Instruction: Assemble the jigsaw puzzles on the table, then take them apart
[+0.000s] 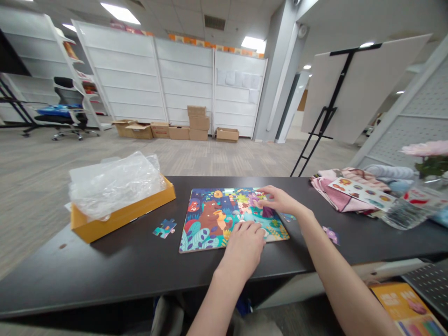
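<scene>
A colourful jigsaw puzzle (212,217) with a bear and other animals lies on the dark table. My left hand (247,240) rests on its lower middle, fingers laid side by side on the picture and gripping nothing that shows. Over the upper right of the puzzle is my right hand (282,200), thumb and forefinger apart; no piece is visible between them. Loose puzzle pieces (165,228) lie left of the picture. Another loose piece (331,235) is to the right, beyond my right forearm. A bluish piece (289,217) shows partly beside the puzzle's right edge.
On the left stands a yellow box tray (129,217) with crumpled clear plastic (117,184) in it. Folded pink cloths (341,191), a sticker sheet (364,193) and a clear plastic bottle (411,205) sit at the right. A yellow package (408,303) is at lower right.
</scene>
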### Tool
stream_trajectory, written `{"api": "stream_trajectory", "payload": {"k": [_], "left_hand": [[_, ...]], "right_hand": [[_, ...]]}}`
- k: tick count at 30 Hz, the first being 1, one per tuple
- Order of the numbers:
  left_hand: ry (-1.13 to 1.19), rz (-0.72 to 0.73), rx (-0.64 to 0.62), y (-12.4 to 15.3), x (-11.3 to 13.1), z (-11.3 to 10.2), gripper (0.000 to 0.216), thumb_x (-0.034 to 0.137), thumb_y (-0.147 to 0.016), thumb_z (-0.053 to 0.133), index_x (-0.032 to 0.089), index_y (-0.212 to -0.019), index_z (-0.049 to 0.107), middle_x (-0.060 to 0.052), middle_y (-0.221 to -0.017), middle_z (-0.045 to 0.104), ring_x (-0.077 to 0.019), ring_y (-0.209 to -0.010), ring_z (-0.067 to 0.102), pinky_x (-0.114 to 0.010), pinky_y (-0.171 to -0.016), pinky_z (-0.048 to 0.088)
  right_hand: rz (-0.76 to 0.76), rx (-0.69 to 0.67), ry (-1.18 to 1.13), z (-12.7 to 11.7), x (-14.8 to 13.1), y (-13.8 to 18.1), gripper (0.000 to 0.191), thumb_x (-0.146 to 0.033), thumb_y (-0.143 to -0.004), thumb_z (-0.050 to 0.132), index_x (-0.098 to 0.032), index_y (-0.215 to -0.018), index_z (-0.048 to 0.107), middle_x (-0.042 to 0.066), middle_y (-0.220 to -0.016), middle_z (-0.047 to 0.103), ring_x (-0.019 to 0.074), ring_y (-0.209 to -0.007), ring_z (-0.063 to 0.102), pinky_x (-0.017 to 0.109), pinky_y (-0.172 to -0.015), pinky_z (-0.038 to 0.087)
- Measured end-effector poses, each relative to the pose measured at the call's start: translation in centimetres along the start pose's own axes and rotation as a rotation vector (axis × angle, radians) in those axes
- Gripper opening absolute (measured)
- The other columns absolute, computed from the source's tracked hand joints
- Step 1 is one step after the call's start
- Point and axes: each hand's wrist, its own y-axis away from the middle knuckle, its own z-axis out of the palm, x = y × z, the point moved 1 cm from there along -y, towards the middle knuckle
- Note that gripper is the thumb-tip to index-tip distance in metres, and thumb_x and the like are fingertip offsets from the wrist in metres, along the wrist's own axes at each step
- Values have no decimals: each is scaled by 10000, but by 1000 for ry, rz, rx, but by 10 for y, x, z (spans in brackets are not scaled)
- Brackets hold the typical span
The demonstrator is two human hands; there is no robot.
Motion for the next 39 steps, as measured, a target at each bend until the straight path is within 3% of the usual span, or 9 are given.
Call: {"api": "stream_trajectory", "payload": {"k": [4, 6, 9, 14, 23, 27, 32, 36, 39], "left_hand": [[15, 17, -2, 2, -2, -1, 212, 206, -988, 563, 195, -1165, 679, -72, -1317, 677, -264, -1238, 584, -449, -1071, 462], [7, 6, 0, 3, -2, -2, 211, 200, -984, 564, 199, -1159, 681, -76, -1329, 657, -275, -1246, 571, -453, -1056, 470], [1, -15, -18, 5, -2, -4, 206, 192, -980, 564, 202, -1148, 682, -81, -1292, 657, -283, -1249, 559, -454, -1044, 471], [11, -9, -38, 5, -2, -7, 223, 182, -980, 554, 195, -1179, 653, -91, -1246, 674, -273, -1226, 572, -446, -1035, 466], [23, 17, -40, 13, -5, -12, 217, 214, -967, 584, 182, -1172, 647, -79, -1297, 666, -278, -1245, 559, -435, -1047, 457], [17, 14, -22, 17, -5, -10, 222, 220, -966, 583, 183, -1175, 646, -81, -1288, 667, -285, -1239, 559, -443, -1034, 465], [-8, 3, -4, 17, -3, -9, 200, 251, -967, 586, 171, -1138, 653, -96, -1250, 676, -290, -1203, 577, -459, -1030, 472], [-13, 4, 18, 17, -4, -7, 193, 266, -962, 603, 176, -1125, 653, -89, -1233, 681, -288, -1190, 582, -455, -1020, 483], [-5, 8, 31, 18, -5, -6, 199, 272, -957, 615, 181, -1131, 646, -82, -1247, 676, -286, -1187, 580, -455, -1013, 488]], "right_hand": [[133, 132, 110, -48, 14, 57, 412, -489, -901, 615, -214, -1182, 736, 118, -1194, 732, 267, -1012, 708, 370, -840, 585], [289, 109, 229, -73, 32, 92, 400, -493, -869, 602, -203, -1090, 767, 115, -1084, 774, 280, -916, 727, 381, -805, 586], [512, -58, 338, -97, 56, 139, 404, -507, -758, 686, -193, -989, 790, 117, -988, 800, 312, -890, 742, 373, -786, 575], [586, -240, 273, -93, 74, 175, 406, -488, -644, 754, -198, -925, 794, 106, -974, 809, 320, -883, 743, 340, -748, 548], [678, -157, 197, -88, 101, 177, 397, -501, -498, 834, -204, -710, 676, 57, -733, 746, 255, -707, 681, 305, -609, 469], [592, -59, -129, -90, 86, 158, 526, -685, -630, 766, -201, -790, 634, 37, -705, 702, 185, -627, 614, 275, -550, 453], [375, 148, -392, -66, 42, 67, 571, -682, -655, 804, -191, -911, 669, 54, -837, 711, 167, -711, 622, 256, -598, 476], [338, 57, -484, -28, 26, -4, 593, -687, -612, 817, -183, -897, 692, 34, -763, 692, 136, -638, 577, 245, -560, 451], [345, 12, -495, -6, 33, -25, 576, -668, -605, 821, -178, -884, 704, 22, -712, 678, 125, -601, 551, 238, -527, 425]]}}
